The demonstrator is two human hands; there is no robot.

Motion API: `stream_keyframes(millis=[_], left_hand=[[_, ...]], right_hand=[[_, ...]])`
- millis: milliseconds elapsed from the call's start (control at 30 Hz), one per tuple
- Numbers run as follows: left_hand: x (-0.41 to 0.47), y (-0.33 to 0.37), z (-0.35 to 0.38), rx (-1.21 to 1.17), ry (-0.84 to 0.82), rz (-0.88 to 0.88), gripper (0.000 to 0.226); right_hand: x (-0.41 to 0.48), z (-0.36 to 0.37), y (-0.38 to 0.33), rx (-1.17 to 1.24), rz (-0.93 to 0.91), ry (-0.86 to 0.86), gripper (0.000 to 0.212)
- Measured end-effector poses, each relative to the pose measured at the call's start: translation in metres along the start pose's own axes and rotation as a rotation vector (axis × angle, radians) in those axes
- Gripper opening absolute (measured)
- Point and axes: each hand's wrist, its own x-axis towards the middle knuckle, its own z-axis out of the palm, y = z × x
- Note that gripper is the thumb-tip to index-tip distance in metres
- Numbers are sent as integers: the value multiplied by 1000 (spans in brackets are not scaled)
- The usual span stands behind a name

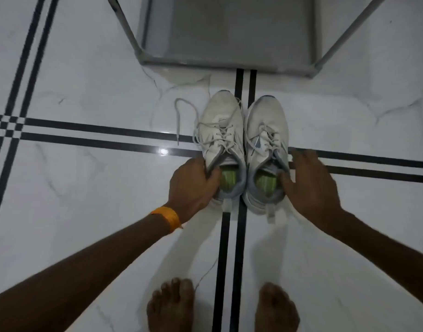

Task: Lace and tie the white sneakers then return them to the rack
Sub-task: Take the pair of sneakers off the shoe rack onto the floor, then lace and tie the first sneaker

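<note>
Two white sneakers stand side by side on the floor, toes pointing away from me, with green insoles showing. The left sneaker (221,130) has a loose lace (181,116) trailing out to its left on the tiles. My left hand (193,180) grips the left sneaker's collar, thumb inside the opening. The right sneaker (265,133) has its laces bunched over the tongue. My right hand (308,183) lies against its outer side with fingers spread and the thumb at the collar's edge; it is blurred.
A grey metal rack (205,63) stands just beyond the shoes, its low shelf and slanted legs in view. The floor is white marble tile with paired black lines. My bare feet (172,307) are at the bottom edge. An orange band circles my left wrist.
</note>
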Motion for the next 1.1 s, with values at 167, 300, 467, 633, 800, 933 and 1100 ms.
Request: stream_keyframes(millis=[167,300,467,633,800,933,1100], left_hand=[[-3,11,-7,-377,204,-67,30],[2,26,6,-622,185,-180,20],[29,33,1,-943,150,-288,15],[34,37,-4,-1143,161,-390,15],[35,27,-10,-1409,142,-551,33],[37,21,0,-1475,158,-566,34],[36,19,-7,-1208,102,-246,16]], right_hand=[[17,-14,-53,345,-111,92,22],[34,12,-67,520,-23,-231,27],[44,28,-67,692,-35,-100,15],[46,39,-75,1252,256,-134,21],[39,39,-79,1900,548,-80,27],[45,50,-82,1874,617,5,33],[39,45,-79,1348,278,12,21]])
